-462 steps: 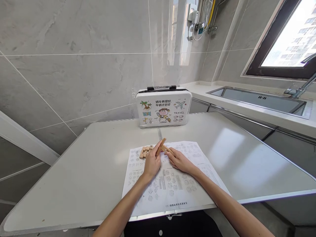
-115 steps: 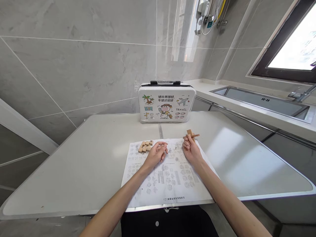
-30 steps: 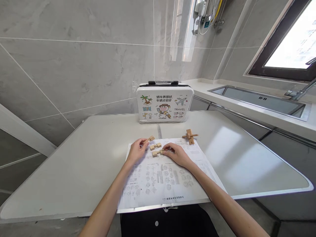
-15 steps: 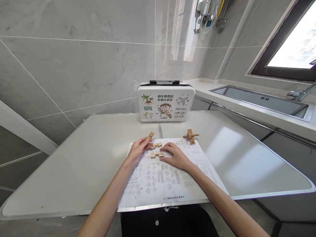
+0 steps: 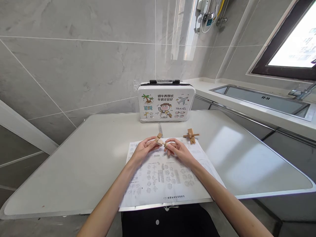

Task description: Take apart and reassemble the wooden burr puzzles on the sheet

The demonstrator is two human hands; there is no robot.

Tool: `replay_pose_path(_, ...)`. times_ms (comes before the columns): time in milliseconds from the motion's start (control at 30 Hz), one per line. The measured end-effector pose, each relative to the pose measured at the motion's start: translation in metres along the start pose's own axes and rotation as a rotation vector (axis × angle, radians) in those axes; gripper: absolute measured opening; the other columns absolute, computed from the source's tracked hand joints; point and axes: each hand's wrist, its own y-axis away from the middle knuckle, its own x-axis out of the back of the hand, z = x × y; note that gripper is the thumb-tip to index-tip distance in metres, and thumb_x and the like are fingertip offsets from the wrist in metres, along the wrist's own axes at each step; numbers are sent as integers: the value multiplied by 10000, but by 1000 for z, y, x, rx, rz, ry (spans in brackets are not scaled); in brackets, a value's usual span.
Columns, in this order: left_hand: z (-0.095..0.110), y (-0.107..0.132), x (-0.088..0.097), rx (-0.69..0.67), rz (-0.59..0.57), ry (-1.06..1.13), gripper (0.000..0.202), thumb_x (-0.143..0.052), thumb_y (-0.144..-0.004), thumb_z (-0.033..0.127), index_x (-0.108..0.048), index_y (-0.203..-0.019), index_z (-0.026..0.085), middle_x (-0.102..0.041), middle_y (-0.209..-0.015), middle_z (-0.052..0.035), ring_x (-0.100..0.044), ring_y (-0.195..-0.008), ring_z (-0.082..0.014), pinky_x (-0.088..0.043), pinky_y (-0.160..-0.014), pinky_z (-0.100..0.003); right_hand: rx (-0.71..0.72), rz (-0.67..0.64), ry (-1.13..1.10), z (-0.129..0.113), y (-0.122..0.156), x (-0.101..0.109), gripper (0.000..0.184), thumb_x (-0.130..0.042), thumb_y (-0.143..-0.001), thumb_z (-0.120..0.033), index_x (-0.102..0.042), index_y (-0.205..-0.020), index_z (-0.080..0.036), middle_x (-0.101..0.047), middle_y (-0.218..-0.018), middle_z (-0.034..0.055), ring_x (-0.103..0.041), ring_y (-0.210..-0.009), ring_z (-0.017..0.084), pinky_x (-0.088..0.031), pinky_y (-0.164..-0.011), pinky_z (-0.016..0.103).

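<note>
My left hand (image 5: 144, 148) is closed on notched wooden puzzle blocks (image 5: 159, 135), one end of which sticks up past the fingertips. A pale block end (image 5: 160, 142) juts out to the right below it. Close by, my right hand (image 5: 179, 150) pinches another small wooden puzzle block (image 5: 165, 144), its tip almost at the left hand's pieces; whether they touch I cannot tell. Fingers hide much of each block. Both hands are just above a printed diagram sheet (image 5: 172, 189).
A cross-shaped wooden puzzle assembly (image 5: 191, 136) lies at the sheet's far right corner. Behind it on the white folding table (image 5: 74, 164) stands a white cartoon-printed case (image 5: 166, 103). A counter with a sink (image 5: 261, 98) runs along the right.
The notched block that lay on the sheet is gone from there, and my right hand now pinches a block. My left hand has moved right with its blocks, and both hands are closer together.
</note>
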Motion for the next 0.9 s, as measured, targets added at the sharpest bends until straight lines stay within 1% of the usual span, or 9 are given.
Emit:
replay_pose_path(100, -2, 3, -9, -17, -53, -55, 548, -795, -898, 411, -632, -1366, 176, -745, -1290, -148, -692, -1243, -295, -417, -1201, -516, -12, 1, -72, 3, -2, 2, 397, -706, -919, -590, -642, -1026, -213, -746, -879, 48, -612, -674, 144, -445, -640, 293)
replay_pose_path(200, -4, 5, -16, -46, -92, -129, 559, -812, -879, 406, -633, -1366, 198, -737, -1306, -145, -699, -1231, -296, -439, -1172, -509, -17, 20, -139, 6, -4, 3, 415, -732, -892, -607, -614, -935, -211, -732, -852, 37, -592, -634, 133, -418, -597, 281)
replay_pose_path(300, -6, 5, -18, -74, -122, -196, 572, -812, -874, 404, -619, -1379, 215, -740, -1295, -143, -714, -1200, -285, -460, -1141, -493, -44, 24, -192, 6, -6, 4, 447, -761, -857, -621, -589, -884, -210, -714, -822, 26, -569, -603, 122, -416, -579, 275)
replay_pose_path(400, -8, 6, -17, -90, -131, -220, 675, -823, -859, 393, -546, -1458, 249, -751, -1264, -133, -718, -1185, -272, -489, -1095, -466, -76, 14, -244, 7, -6, 6, 472, -772, -840, -635, -566, -862, -211, -684, -783, 9, -546, -572, 110, -406, -551, 264)
replay_pose_path(467, -8, 6, -17, -94, -136, -230, 742, -831, -848, 383, -499, -1503, 276, -734, -1298, -134, -726, -1160, -261, -520, -1044, -432, -90, 8, -263, 7, -6, 7, 476, -773, -840, -635, -558, -858, -211, -666, -761, -1, -542, -562, 105, -407, -542, 257)
replay_pose_path(567, -9, 8, -19, -89, -136, -281, 783, -833, -838, 369, -473, -1531, 315, -679, -1387, -140, -753, -1060, -236, -567, -892, -346, -99, -4, -248, 8, -7, 7, 469, -761, -854, -633, -568, -863, -205, -655, -744, -7, -546, -551, 102, -419, -541, 254)
replay_pose_path(667, -9, 10, -21, -85, -129, -318, 789, -826, -840, 354, -462, -1540, 322, -666, -1394, -146, -766, -976, -217, -557, -740, -269, -88, 2, -212, 7, -7, 7, 481, -741, -856, -656, -567, -850, -208, -656, -739, -7, -558, -550, 109, -433, -541, 259)
replay_pose_path(733, -9, 10, -22, -83, -126, -317, 779, -824, -839, 344, -467, -1531, 311, -674, -1372, -150, -768, -958, -215, -546, -700, -248, -73, 10, -184, 7, -6, 6, 490, -728, -856, -673, -558, -838, -214, -654, -731, -10, -567, -553, 116, -440, -541, 263)
replay_pose_path(900, -7, 11, -24, -69, -117, -311, 769, -836, -826, 359, -480, -1504, 293, -701, -1311, -151, -773, -971, -237, -546, -677, -246, -20, 15, -86, 5, -5, 6, 454, -672, -910, -660, -564, -870, -221, -658, -732, -17, -572, -551, 120, -455, -557, 270)
